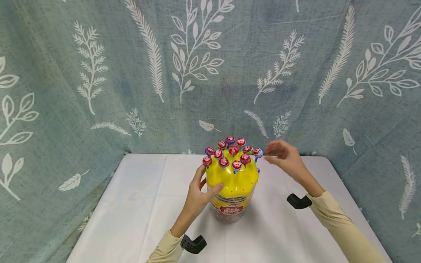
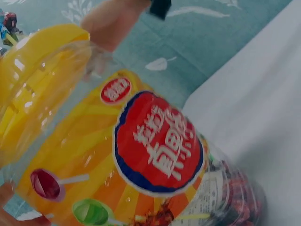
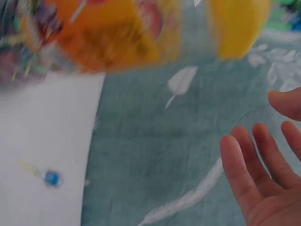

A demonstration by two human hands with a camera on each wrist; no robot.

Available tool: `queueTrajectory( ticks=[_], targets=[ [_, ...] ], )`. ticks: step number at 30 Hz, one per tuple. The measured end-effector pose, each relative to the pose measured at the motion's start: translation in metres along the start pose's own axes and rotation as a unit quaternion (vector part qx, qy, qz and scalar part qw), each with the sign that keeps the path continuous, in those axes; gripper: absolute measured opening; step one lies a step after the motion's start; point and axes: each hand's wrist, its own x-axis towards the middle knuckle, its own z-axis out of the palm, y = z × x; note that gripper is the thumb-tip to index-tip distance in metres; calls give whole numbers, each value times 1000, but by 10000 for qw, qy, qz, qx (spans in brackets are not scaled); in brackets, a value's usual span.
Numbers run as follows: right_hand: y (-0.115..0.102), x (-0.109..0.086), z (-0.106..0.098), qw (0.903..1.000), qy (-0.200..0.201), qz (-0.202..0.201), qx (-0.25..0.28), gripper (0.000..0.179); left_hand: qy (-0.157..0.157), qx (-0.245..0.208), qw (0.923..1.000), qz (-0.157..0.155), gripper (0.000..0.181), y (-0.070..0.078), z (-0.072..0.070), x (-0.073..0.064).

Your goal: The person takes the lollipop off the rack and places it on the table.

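Note:
A clear plastic jar (image 1: 231, 210) with a yellow lid (image 1: 234, 184) stands on the table, wrapped lollipops (image 1: 236, 165) sticking up all over its top. My left hand (image 1: 196, 195) grips the lid's left side, thumb on the front. In the left wrist view the jar's orange label (image 2: 160, 141) fills most of the picture, with more wrapped sweets (image 2: 240, 193) low inside. To the right of the lid, my right hand (image 1: 287, 160) hovers near a blue-wrapped lollipop (image 1: 258, 152). Its fingers are relaxed and hold nothing in the right wrist view.
A loose blue lollipop (image 3: 52, 178) lies on the white tabletop (image 3: 42, 132). Behind the table hangs a green leaf-patterned curtain (image 1: 210, 73), which also runs along both sides. Each wrist wears a black camera mount (image 1: 194, 244).

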Motion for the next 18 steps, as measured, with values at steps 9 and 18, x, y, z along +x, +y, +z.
queueTrajectory(
  ticks=[9,18],
  targets=[
    [-25,-18,18,9964,17,-624,579,37,-49,42,9999,111,73,-5,0,1],
    [-37,-16,47,9858,1082,-1145,579,39,-38,-80,9998,156,73,-10,-3,2]
  ],
)
